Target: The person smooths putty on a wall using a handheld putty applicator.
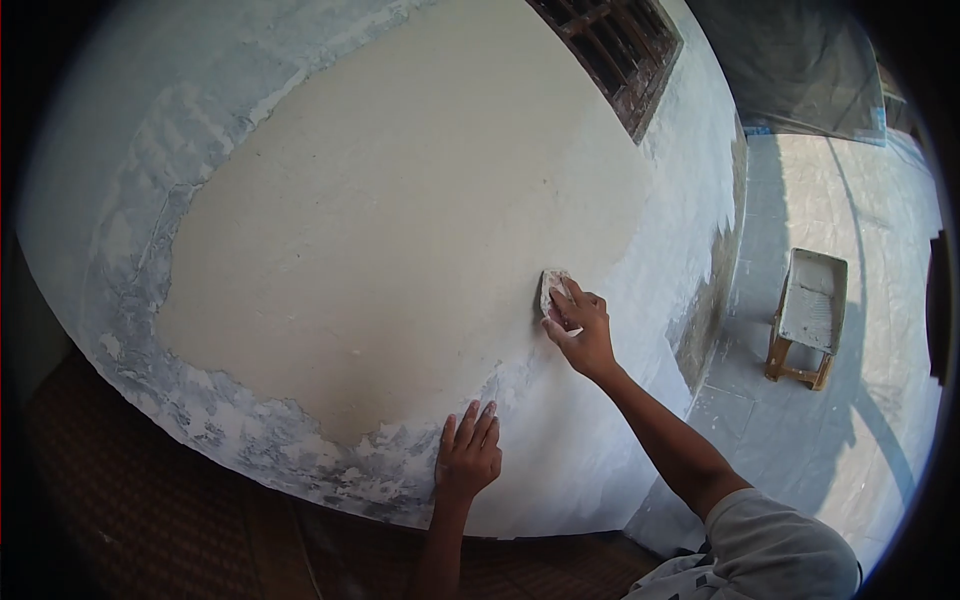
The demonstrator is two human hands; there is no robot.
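A wall (pixel 400 200) with a large beige patch fills most of the head view, and rough grey and white plaster borders that patch. My right hand (pixel 580 325) presses a small flat pad (pixel 551 290) to the wall near the patch's right edge. The pad is smeared white and dark along its left side; its exact kind I cannot make out. Lower down, my left hand (pixel 468 455) rests on the wall with its fingers stretched out, holding nothing. It touches the flaky plaster just below the beige area.
A window with dark bars (pixel 612 55) is set in the wall at the top. To the right, a paint tray (pixel 812 300) stands on a brown stool (pixel 800 370) over a pale floor covering (pixel 760 420). A dark sheet (pixel 800 70) hangs at the upper right.
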